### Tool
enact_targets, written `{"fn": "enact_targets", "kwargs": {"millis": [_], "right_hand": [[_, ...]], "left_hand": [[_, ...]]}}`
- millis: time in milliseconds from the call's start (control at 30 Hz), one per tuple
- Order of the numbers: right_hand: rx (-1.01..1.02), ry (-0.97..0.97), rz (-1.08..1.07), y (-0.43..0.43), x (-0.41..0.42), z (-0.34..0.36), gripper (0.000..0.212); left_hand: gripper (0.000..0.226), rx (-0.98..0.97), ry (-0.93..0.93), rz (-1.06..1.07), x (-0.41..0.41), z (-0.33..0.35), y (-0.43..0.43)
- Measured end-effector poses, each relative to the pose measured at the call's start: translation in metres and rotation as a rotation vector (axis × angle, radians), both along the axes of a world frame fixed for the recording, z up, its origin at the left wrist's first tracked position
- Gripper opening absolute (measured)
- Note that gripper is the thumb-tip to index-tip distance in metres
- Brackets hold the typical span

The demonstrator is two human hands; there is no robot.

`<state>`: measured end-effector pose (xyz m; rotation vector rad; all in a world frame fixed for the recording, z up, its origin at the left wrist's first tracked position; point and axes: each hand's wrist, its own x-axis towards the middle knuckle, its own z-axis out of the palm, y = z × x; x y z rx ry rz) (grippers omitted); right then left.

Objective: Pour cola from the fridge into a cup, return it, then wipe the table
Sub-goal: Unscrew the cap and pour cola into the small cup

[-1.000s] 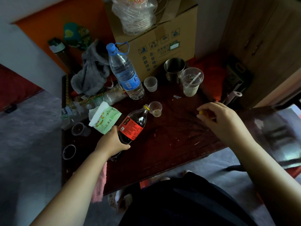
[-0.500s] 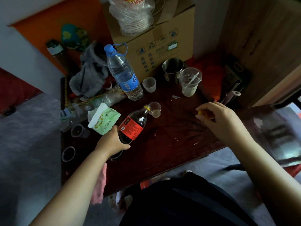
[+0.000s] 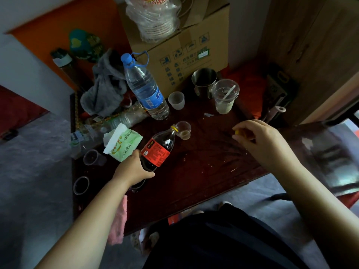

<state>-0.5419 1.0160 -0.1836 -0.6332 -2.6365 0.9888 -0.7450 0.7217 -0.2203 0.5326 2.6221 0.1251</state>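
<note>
1. Cola bottle (image 3: 159, 150): found tilted, neck pointed towards 1 o'clock, with its uncapped mouth laid at the rim of a small clear cup (image 3: 184, 130). Dark liquid is seen in the lower body, and the red label is turned upward.
2. Left hand (image 3: 134, 167): fingers and thumb are wrapped round the base end of the cola bottle, in a full encircling hold.
3. Small clear cup: stood upright near the middle of the dark wooden table (image 3: 204, 171). A shallow layer of brownish liquid is noted at its bottom.
4. Right hand (image 3: 258, 138): held over the table at 3 o'clock from the cup, well apart from it. Its fingers are curled, and a small yellow cap (image 3: 237, 132) is pinched at the fingertips.
5. Water bottle (image 3: 145, 88): blue-capped, placed at 11 o'clock from the cup. A translucent cup (image 3: 176, 100) is recorded at 12 o'clock. A steel mug (image 3: 204, 78) and a lidded plastic cup (image 3: 224, 98) are recorded at 1 o'clock, in front of a cardboard box (image 3: 184, 51).
6. Wipes packet (image 3: 122, 144): green, lying just beside the left hand at 9 o'clock from the cola bottle. A grey cloth (image 3: 104, 90) is heaped at 10 o'clock.
7. Pink cloth (image 3: 118, 222): seen hanging at the table's near edge, beneath the left forearm.
</note>
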Motion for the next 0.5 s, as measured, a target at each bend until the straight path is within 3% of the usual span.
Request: {"fn": "enact_targets", "kwargs": {"millis": [500], "right_hand": [[-0.011,0.004,0.001,-0.0018,0.0015,-0.0033,0.022]], "left_hand": [[0.070,-0.002,-0.010,0.017,0.0008,0.0011,0.0022]]}}
